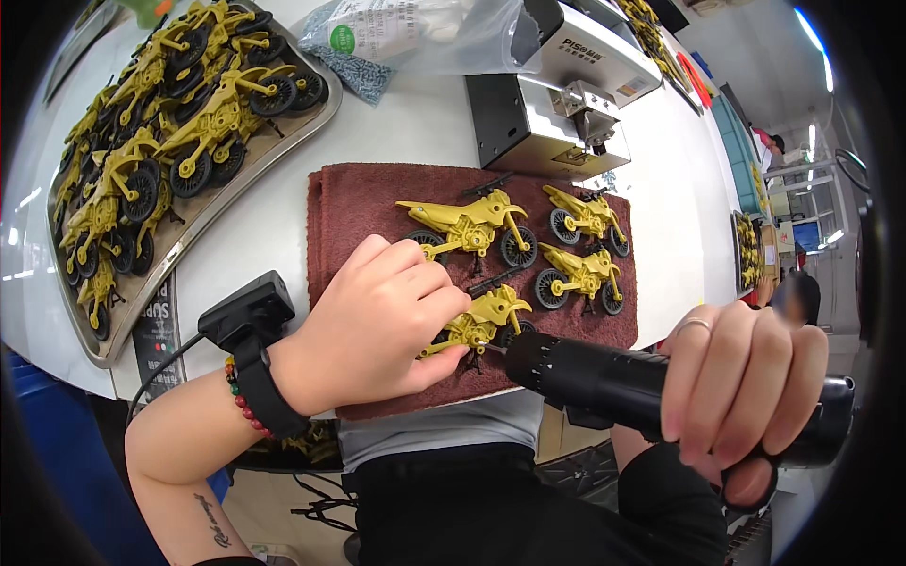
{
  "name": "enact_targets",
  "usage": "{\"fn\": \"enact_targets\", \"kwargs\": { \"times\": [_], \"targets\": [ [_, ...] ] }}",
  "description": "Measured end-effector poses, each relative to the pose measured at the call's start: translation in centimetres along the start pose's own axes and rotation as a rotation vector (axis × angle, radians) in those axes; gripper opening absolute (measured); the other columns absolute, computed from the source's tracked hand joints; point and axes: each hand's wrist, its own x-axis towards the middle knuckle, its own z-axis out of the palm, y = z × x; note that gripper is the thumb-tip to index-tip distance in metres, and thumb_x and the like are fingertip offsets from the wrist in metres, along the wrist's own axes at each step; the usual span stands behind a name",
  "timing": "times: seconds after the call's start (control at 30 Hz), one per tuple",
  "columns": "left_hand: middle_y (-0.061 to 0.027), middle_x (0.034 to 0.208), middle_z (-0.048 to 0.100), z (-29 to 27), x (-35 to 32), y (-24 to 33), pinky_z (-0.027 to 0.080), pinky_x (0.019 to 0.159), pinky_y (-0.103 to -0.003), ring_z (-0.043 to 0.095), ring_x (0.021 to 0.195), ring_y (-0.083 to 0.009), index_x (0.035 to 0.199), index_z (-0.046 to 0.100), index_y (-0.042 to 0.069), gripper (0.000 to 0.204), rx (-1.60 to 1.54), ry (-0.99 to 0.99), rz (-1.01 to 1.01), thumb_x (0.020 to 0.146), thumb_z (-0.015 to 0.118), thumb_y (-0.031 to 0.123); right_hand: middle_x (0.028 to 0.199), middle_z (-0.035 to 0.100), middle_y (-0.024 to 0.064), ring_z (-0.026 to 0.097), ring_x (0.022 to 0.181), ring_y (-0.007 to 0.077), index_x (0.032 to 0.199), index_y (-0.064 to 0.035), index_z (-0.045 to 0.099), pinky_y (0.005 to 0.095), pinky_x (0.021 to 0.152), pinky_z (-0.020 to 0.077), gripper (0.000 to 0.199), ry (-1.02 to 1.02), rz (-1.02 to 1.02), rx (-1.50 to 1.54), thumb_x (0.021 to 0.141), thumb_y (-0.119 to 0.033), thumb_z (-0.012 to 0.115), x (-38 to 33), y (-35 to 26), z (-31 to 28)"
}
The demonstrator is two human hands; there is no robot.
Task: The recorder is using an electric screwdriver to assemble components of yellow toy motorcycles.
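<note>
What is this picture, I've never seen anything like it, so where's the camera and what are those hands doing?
There is no robot here: these are a person's bare hands. The picture comes from a wide fisheye camera worn on the head, looking down, so straight edges curve.

The left hand grips a yellow toy motorcycle between thumb and fingers. The right hand holds a black power screwdriver, its thin tip pointing at that toy; whether it touches is hard to tell.

Beneath, on a white table, lies a brown towel with three other toy motorcycles. At the left, a tray holds a pile of similar motorcycles. Beyond the towel sits a boxy machine.
</note>
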Motion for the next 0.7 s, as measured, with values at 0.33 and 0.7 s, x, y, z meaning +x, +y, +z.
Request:
{"fn": "enact_targets", "kwargs": {
  "times": [0.33,0.7],
  "targets": [
    [-0.0020,0.081,0.058,0.2,-0.2,0.0,0.039,0.071,-0.033,0.055,0.078,-0.0204,0.089,0.066,0.009,0.031,-0.033,-0.008,-0.015,0.064,0.079,0.021,0.074,0.066,0.0089,0.066,0.063,0.0203,0.085,-0.0051,0.056,0.0305,0.062,0.0585,0.028,-0.205,0.106,-0.053,0.070,0.003,0.079,0.4,0.8,0.2],
    [-0.0001,0.077,0.054,0.2,0.2,0.1,0.036,0.069,-0.032,0.053,0.075,-0.0189,0.091,0.068,0.010,0.034,-0.021,0.003,0.003,0.061,0.081,0.021,0.072,0.066,0.0084,0.067,0.067,0.0213,0.076,-0.0040,0.060,0.0319,0.061,0.0586,0.025,-0.211,0.159,0.089,0.063,0.006,0.079,1.8,-2.3,-2.8]
  ]
}}
